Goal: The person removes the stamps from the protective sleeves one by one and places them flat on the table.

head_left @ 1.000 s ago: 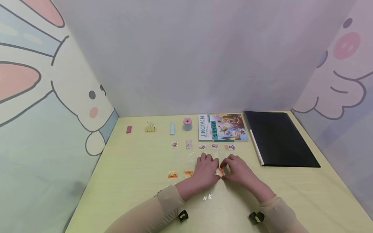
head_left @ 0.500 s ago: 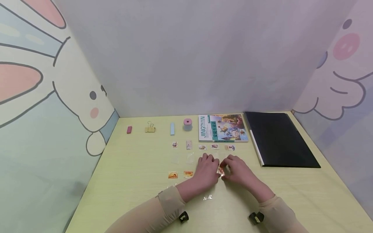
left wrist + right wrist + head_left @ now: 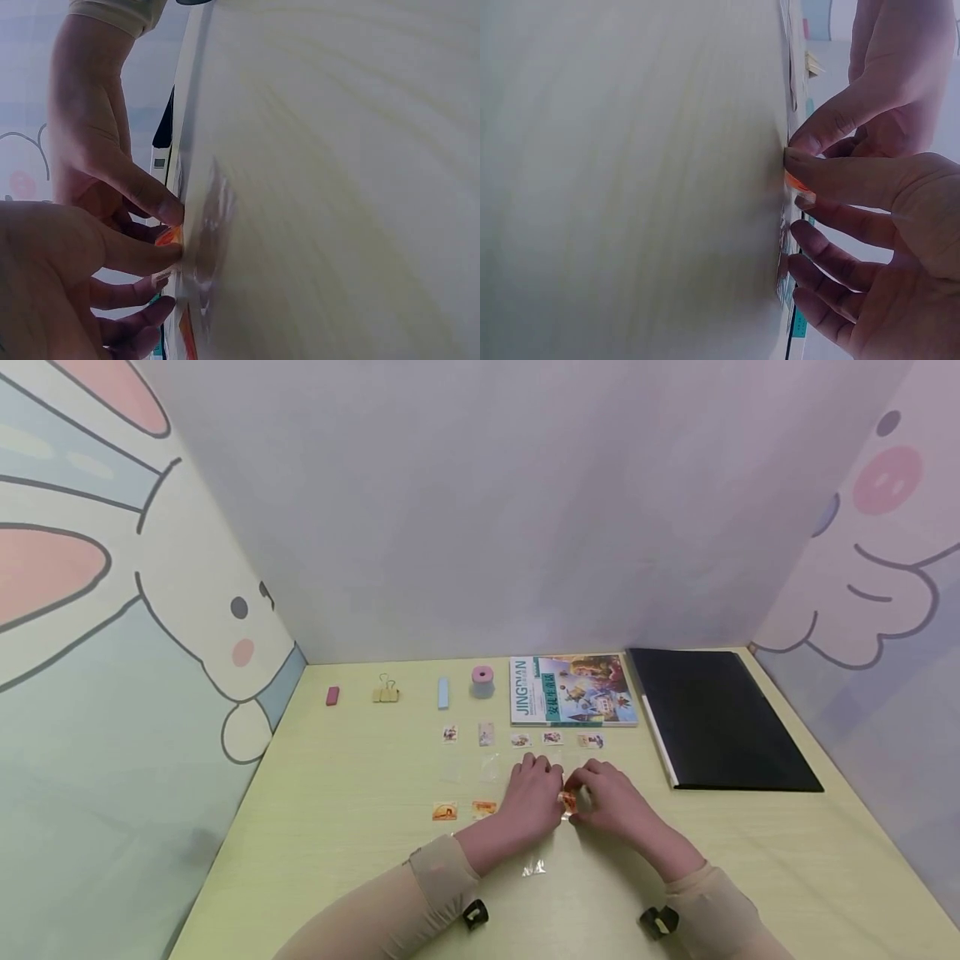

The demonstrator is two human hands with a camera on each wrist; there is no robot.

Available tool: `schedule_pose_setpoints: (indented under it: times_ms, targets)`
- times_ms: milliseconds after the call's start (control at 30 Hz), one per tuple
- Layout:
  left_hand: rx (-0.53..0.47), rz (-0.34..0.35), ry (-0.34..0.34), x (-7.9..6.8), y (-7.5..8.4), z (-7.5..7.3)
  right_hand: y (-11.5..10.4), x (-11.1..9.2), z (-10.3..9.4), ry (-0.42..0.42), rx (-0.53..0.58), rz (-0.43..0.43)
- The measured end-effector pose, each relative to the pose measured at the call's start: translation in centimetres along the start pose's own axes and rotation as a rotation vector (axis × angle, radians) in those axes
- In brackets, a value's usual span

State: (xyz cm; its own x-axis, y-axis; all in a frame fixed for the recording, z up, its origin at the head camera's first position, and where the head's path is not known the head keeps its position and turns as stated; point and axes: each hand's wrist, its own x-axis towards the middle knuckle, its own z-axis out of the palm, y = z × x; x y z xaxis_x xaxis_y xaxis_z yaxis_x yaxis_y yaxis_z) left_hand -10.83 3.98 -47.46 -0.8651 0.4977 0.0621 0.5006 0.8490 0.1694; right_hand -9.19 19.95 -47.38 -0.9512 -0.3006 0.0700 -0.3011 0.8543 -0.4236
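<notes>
Both hands meet over the middle of the table in the head view. Between them is a small orange stamp (image 3: 568,802) with shiny clear plastic about it. My left hand (image 3: 531,802) pinches its left side, with the thumb partly hidden. On the right side, my right hand (image 3: 613,797) pinches it between thumb and forefinger. In the right wrist view, the orange piece (image 3: 798,182) shows under the right thumb, close to the tabletop, and the other right fingers are spread loosely. Another orange stamp (image 3: 445,811) and an orange printed stamp (image 3: 484,807) lie left of the left hand.
A row of small picture stamps (image 3: 486,733) lies beyond the hands, with clear plastic sleeves (image 3: 491,767) before it. Farther back are a book (image 3: 574,689), black folder (image 3: 723,718), pink-topped spool (image 3: 483,681), blue stick (image 3: 443,692), binder clip (image 3: 386,693) and dark pink block (image 3: 332,696).
Both hands stay almost in place with small finger movements. The orange stamp's face shows more between them, and the bright glare seen on the plastic half a second ago has lessened.
</notes>
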Motion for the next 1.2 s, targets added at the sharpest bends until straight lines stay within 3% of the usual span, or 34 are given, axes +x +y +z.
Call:
schedule_pose_setpoints:
  times_ms: [133,267,367,533,633,767,967,1100,1200]
  targets:
    - [-0.071,0.002,-0.005,0.0,0.0,0.0,0.0,0.0,0.1,0.019,0.003,-0.006]
    - [-0.25,-0.027,-0.001,-0.2,-0.1,0.0,0.1,0.1,-0.1,-0.006,0.06,-0.002]
    - [-0.419,-0.056,0.019,-0.4,-0.6,-0.2,0.2,-0.1,-0.9,-0.069,0.229,0.026]
    - [-0.744,-0.062,-0.005,-1.0,-1.5,-1.3,-0.9,-0.7,-3.2,-0.174,0.621,0.049]
    - [-0.848,-0.044,-0.012,-1.4,-1.9,-2.1,-1.0,-1.0,-3.7,-0.218,0.765,0.099]
    - [-0.779,-0.005,0.049,-1.8,-2.3,-2.7,0.1,-0.9,-2.7,-0.207,0.823,0.161]
    - [-0.599,0.013,0.17,-2.2,-2.3,-3.0,-0.2,-1.2,-2.5,-0.182,0.853,0.162]
    - [-0.56,-0.011,0.224,-2.5,-2.1,-3.1,-0.6,-1.4,-2.4,-0.17,0.84,0.167]
    - [-0.556,-0.026,0.221,-2.6,-1.9,-3.2,-0.7,-1.5,-2.2,-0.161,0.817,0.174]
